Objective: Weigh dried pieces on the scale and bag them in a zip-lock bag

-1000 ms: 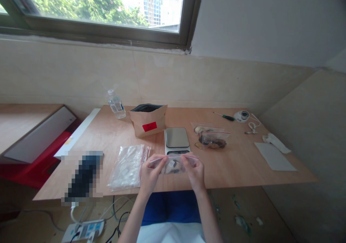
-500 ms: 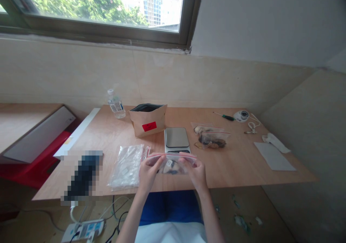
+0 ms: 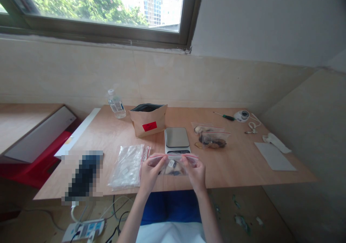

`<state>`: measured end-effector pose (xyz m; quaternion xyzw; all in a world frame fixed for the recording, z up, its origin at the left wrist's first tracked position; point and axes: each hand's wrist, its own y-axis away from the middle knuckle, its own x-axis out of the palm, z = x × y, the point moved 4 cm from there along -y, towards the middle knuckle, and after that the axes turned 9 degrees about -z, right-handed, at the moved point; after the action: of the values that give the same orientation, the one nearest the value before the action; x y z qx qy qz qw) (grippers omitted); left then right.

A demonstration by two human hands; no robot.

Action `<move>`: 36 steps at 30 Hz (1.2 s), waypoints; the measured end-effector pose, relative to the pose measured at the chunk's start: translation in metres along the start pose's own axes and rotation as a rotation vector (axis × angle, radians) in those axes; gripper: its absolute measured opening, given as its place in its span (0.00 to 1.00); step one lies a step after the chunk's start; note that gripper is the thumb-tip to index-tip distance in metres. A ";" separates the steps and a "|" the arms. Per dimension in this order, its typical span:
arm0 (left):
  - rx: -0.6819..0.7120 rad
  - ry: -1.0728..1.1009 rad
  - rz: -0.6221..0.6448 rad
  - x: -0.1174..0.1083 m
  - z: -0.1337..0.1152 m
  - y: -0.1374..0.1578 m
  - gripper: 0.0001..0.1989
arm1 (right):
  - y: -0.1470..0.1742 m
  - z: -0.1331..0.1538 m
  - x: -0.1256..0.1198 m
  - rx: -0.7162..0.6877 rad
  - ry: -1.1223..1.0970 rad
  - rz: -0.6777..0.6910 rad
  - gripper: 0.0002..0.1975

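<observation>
Between my two hands is a clear zip bag with a red-lined top strip; pale and dark pieces and a small white packet show inside it. My left hand pinches the strip on its left part, thumb on top. On the right part, my right hand pinches the same strip. Just beyond the bag sits a kitchen scale with a bare metal plate; its display is partly covered by the bag. Left of my left hand lies a stack of flat, clear zip bags.
A brown paper pouch with a red label stands open behind the scale. Two filled zip bags lie to the right. Farther out are a water bottle, a screwdriver, a white camera and a white sheet.
Both hands stay on the bag's top strip. The fingertips have shifted slightly to the right along it, and more of the scale's display shows.
</observation>
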<state>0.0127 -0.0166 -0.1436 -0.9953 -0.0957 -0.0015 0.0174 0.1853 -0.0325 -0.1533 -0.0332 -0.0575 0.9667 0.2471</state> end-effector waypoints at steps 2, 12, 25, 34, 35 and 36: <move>0.006 0.008 0.011 0.002 -0.002 0.001 0.12 | 0.000 -0.001 0.000 0.019 -0.018 -0.010 0.10; 0.057 0.018 0.062 0.009 -0.003 0.002 0.10 | -0.001 -0.004 0.005 0.015 -0.080 0.120 0.10; 0.073 0.024 0.080 0.014 -0.004 0.003 0.08 | 0.001 0.005 0.008 0.012 -0.033 0.106 0.09; 0.141 0.012 0.064 0.015 -0.008 0.005 0.06 | 0.002 0.011 0.016 -0.042 -0.099 0.198 0.06; 0.143 0.016 0.066 0.016 -0.009 0.006 0.06 | 0.001 0.012 0.016 -0.061 -0.096 0.184 0.06; 0.146 0.021 0.067 0.016 -0.009 0.006 0.06 | 0.002 0.013 0.016 -0.077 -0.094 0.173 0.05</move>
<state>0.0298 -0.0195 -0.1347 -0.9939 -0.0619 -0.0043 0.0912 0.1693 -0.0274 -0.1412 -0.0020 -0.1028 0.9821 0.1581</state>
